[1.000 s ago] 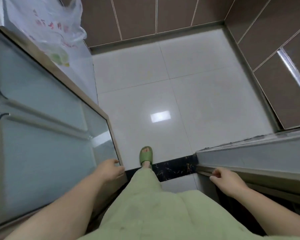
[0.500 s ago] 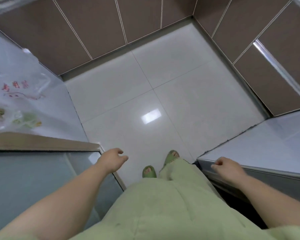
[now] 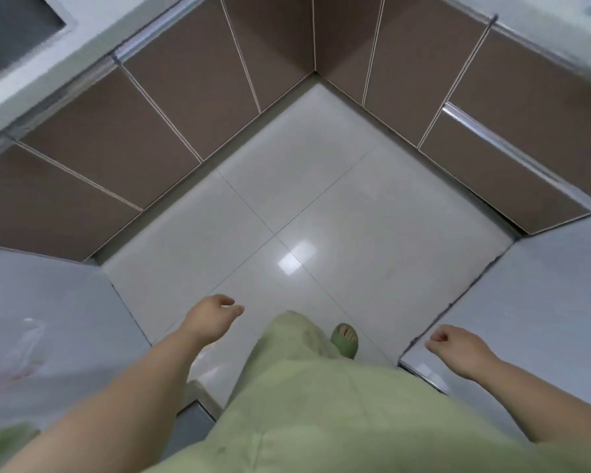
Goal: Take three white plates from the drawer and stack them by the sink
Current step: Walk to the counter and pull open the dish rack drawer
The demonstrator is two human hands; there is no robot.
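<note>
No white plates are in view. Brown cabinet and drawer fronts (image 3: 144,141) line the far side and the right, all closed, with a metal handle strip (image 3: 512,145) on the right one. A corner of the sink (image 3: 11,25) shows at the top left, set in a pale countertop (image 3: 82,46). My left hand (image 3: 212,319) hangs over the floor, empty, fingers loosely curled and apart. My right hand (image 3: 458,346) hovers over the edge of the right-hand counter (image 3: 543,302), empty, fingers curled inward.
White glossy floor tiles (image 3: 321,216) fill the middle. A pale counter (image 3: 48,319) at the left carries a translucent plastic bag (image 3: 11,363) with red print. My green-clad legs and a green slipper (image 3: 345,339) are below.
The view has swung up and forward across the kitchen. My left hand has left the glass-fronted unit and now hangs free; my right hand has lifted off the counter's edge.
</note>
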